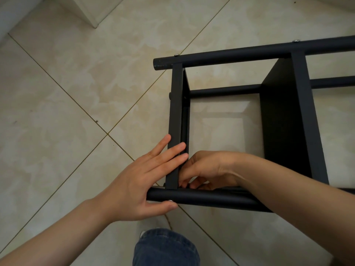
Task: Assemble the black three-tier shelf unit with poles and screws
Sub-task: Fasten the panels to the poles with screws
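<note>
The black shelf unit [276, 120] lies on its side on the tiled floor, running off the right edge. Its end shelf board [175, 112] stands upright between a far pole [230, 56] and a near pole [201, 197]. My left hand [140, 179] lies with straight fingers across the board's lower end, and its thumb presses a silver screw head [170, 201] on the near pole. My right hand [207, 169] reaches inside the frame with curled fingers at the corner where board and near pole meet. What those fingers hold is hidden.
Two silver screw heads [176, 55] show on the far pole. A second shelf board [299, 112] stands further right. A white wall corner [84, 14] is at the top left. My denim-clad knee [165, 248] is at the bottom centre, with bare floor tiles to the left.
</note>
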### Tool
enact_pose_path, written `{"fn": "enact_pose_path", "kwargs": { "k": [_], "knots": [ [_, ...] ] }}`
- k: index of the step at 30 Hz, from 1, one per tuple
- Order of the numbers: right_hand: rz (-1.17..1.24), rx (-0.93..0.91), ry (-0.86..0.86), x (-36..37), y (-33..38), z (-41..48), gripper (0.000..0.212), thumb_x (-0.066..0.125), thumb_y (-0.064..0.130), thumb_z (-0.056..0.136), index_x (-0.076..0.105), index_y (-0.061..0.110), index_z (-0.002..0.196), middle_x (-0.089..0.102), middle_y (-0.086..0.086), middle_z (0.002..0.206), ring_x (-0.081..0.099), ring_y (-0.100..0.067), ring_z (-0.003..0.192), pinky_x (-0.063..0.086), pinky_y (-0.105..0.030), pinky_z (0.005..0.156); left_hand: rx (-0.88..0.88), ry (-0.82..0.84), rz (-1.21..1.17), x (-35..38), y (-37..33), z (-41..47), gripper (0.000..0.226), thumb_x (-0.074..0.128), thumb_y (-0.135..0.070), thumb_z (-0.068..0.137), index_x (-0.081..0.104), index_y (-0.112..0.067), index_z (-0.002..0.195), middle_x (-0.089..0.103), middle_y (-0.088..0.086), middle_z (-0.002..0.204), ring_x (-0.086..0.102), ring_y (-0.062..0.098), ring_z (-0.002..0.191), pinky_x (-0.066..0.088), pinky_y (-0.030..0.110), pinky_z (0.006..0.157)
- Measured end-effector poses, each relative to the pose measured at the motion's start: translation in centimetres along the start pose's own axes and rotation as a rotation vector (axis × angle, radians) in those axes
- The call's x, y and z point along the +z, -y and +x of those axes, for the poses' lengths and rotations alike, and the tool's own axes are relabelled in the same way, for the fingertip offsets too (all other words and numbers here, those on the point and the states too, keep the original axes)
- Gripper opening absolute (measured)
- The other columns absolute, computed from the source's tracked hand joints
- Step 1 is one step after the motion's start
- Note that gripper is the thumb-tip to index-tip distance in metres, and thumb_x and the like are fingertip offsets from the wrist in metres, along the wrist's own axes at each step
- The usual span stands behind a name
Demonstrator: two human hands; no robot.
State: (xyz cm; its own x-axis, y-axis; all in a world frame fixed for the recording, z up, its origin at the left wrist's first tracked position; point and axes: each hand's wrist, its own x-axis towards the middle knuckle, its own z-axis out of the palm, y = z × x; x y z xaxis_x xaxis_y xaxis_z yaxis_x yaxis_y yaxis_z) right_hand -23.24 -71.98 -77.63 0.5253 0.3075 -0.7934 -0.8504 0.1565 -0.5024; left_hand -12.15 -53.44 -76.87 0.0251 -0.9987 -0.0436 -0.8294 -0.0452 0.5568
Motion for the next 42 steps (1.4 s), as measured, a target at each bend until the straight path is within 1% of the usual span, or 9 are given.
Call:
{"fn": "enact_pose_path", "kwargs": {
  "k": [8, 10, 14, 19, 23, 28, 35, 39, 42],
  "knots": [
    [0.046, -0.052, -0.005, -0.3, -0.1, -0.1, 0.032, 0.067, 0.007, 0.086, 0.070, 0.022, 0.057, 0.067, 0.000, 0.076, 0.057, -0.016, 0.078, 0.047, -0.030, 0.083, 0.006, -0.006, 0.008, 0.0, -0.2, 0.1, 0.084, 0.066, -0.049, 0.090, 0.029, -0.017, 0.158, 0.021, -0.003, 0.168, 0.010, 0.029, 0.157, 0.019, 0.026, 0.123],
    [0.053, -0.045, 0.020, -0.6, -0.2, -0.2, 0.026, 0.069, 0.008, 0.086, 0.073, 0.022, 0.064, 0.068, -0.001, 0.079, 0.057, -0.015, 0.079, 0.047, -0.030, 0.084, 0.006, -0.007, 0.003, 0.0, -0.2, 0.1, 0.084, 0.067, -0.048, 0.089, 0.029, -0.017, 0.158, 0.022, -0.003, 0.168, 0.010, 0.029, 0.157, 0.020, 0.027, 0.123],
    [0.021, -0.015, 0.016, -0.4, -0.2, 0.1, 0.011, 0.071, 0.012, 0.084, 0.071, 0.016, 0.074, 0.065, 0.000, 0.076, 0.055, -0.012, 0.071, 0.045, -0.026, 0.078, -0.001, -0.006, -0.002, 0.0, -0.1, 0.1, 0.084, 0.066, -0.050, 0.090, 0.030, -0.017, 0.158, 0.021, -0.003, 0.168, 0.010, 0.029, 0.157, 0.021, 0.027, 0.124],
    [0.012, -0.019, 0.025, -0.2, -0.3, 0.4, 0.016, 0.070, 0.016, 0.085, 0.070, 0.019, 0.069, 0.064, 0.001, 0.075, 0.053, -0.011, 0.068, 0.044, -0.026, 0.076, -0.002, -0.004, -0.009, 0.1, -0.1, 0.0, 0.083, 0.064, -0.052, 0.091, 0.028, -0.020, 0.159, 0.021, -0.004, 0.168, 0.010, 0.029, 0.157, 0.020, 0.026, 0.123],
    [0.051, -0.055, 0.046, -0.3, -0.3, 0.3, 0.007, 0.067, 0.013, 0.089, 0.072, 0.016, 0.085, 0.066, -0.003, 0.085, 0.055, -0.012, 0.072, 0.044, -0.026, 0.078, -0.002, -0.010, -0.018, 0.1, -0.2, 0.0, 0.083, 0.064, -0.052, 0.091, 0.028, -0.020, 0.158, 0.021, -0.004, 0.168, 0.010, 0.029, 0.157, 0.020, 0.025, 0.123],
    [0.055, -0.051, 0.088, -0.8, -0.4, 0.0, 0.029, 0.067, 0.011, 0.088, 0.073, 0.022, 0.061, 0.069, -0.001, 0.081, 0.056, -0.011, 0.070, 0.044, -0.025, 0.076, 0.000, -0.008, -0.014, 0.1, -0.2, 0.1, 0.083, 0.064, -0.052, 0.091, 0.028, -0.020, 0.158, 0.021, -0.004, 0.168, 0.010, 0.029, 0.157, 0.021, 0.027, 0.123],
    [0.068, -0.035, 0.075, -0.3, -0.2, 0.1, 0.010, 0.067, 0.011, 0.088, 0.073, 0.015, 0.082, 0.067, -0.003, 0.084, 0.055, -0.011, 0.069, 0.046, -0.025, 0.077, 0.003, -0.010, -0.012, 0.1, -0.1, 0.0, 0.082, 0.062, -0.054, 0.092, 0.027, -0.020, 0.159, 0.021, -0.003, 0.168, 0.010, 0.030, 0.157, 0.021, 0.028, 0.124],
    [0.065, -0.037, 0.092, -0.8, -0.3, -0.1, 0.026, 0.068, 0.012, 0.087, 0.074, 0.020, 0.063, 0.068, -0.003, 0.083, 0.056, -0.011, 0.070, 0.045, -0.024, 0.075, 0.007, -0.007, -0.012, 0.2, -0.1, 0.0, 0.082, 0.061, -0.055, 0.093, 0.028, -0.019, 0.159, 0.021, -0.003, 0.168, 0.010, 0.030, 0.157, 0.021, 0.028, 0.124],
    [0.049, -0.028, 0.089, -0.9, -0.4, -0.1, 0.026, 0.068, 0.013, 0.087, 0.074, 0.020, 0.063, 0.068, -0.002, 0.080, 0.056, -0.010, 0.068, 0.046, -0.022, 0.070, -0.001, 0.000, -0.011, 0.2, -0.1, 0.0, 0.082, 0.061, -0.055, 0.093, 0.028, -0.019, 0.159, 0.021, -0.004, 0.168, 0.010, 0.030, 0.157, 0.021, 0.028, 0.124]
  ]
}}
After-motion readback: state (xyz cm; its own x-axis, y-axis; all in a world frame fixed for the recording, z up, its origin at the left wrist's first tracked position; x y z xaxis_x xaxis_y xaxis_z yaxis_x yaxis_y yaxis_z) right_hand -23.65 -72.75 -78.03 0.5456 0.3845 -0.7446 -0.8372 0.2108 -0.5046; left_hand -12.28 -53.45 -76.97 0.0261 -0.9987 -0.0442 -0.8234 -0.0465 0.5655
